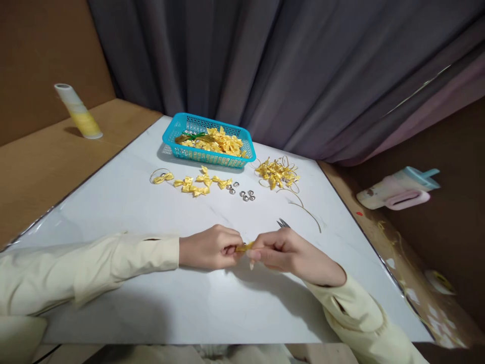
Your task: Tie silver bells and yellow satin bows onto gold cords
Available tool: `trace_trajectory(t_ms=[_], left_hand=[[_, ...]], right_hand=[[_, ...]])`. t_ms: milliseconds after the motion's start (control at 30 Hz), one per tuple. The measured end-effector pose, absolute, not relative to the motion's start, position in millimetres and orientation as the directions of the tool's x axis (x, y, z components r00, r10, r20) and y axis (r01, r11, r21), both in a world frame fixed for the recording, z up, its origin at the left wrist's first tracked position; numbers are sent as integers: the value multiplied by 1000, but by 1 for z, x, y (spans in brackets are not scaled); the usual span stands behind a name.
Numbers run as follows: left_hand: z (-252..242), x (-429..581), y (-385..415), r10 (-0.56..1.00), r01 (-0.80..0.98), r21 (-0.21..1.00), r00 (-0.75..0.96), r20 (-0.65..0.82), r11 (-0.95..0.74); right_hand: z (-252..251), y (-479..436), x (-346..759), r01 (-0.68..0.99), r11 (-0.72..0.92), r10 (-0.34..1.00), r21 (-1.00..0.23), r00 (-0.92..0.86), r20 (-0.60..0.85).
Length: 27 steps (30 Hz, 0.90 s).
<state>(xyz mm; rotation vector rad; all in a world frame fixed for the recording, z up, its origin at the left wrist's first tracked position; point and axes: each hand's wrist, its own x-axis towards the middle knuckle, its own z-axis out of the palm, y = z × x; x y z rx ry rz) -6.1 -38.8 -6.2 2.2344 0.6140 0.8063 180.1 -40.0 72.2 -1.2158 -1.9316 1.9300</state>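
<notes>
My left hand and my right hand meet over the white table. Both pinch a small yellow ribbon piece between them, with a tiny shiny spot at its upper edge. Dark metal tips, perhaps of scissors, stick out behind my right hand. Beyond my hands lie several yellow bows, one bow with a wire loop, and small silver pieces. A pile of yellow bows with gold cords sits to their right.
A blue basket of yellow bows stands at the back, before a grey curtain. At the left is a spool of yellow ribbon. At the right are a cup with a lid and a tape roll.
</notes>
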Motion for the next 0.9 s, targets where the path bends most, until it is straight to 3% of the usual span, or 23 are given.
trace_trajectory(t_ms=[200, 333, 700, 800, 900], left_hand=[[-5, -9, -43, 562, 181, 709, 750, 349, -682], [-3, -9, -44, 560, 182, 703, 749, 354, -688], [0, -7, -39, 697, 212, 765, 604, 386, -608], [-1, -6, -37, 793, 237, 846, 531, 299, -478], [0, -6, -34, 876, 225, 934, 459, 148, -276]], right_hand=[[46, -19, 180, 176, -488, 614, -855, -627, -480], [39, -15, 187, 106, -588, 581, -802, -634, -510], [38, -14, 210, 135, -581, 621, -802, -563, -545], [40, -20, 211, 195, -512, 652, -837, -546, -526], [44, -33, 203, 338, -334, 706, -880, -528, -471]])
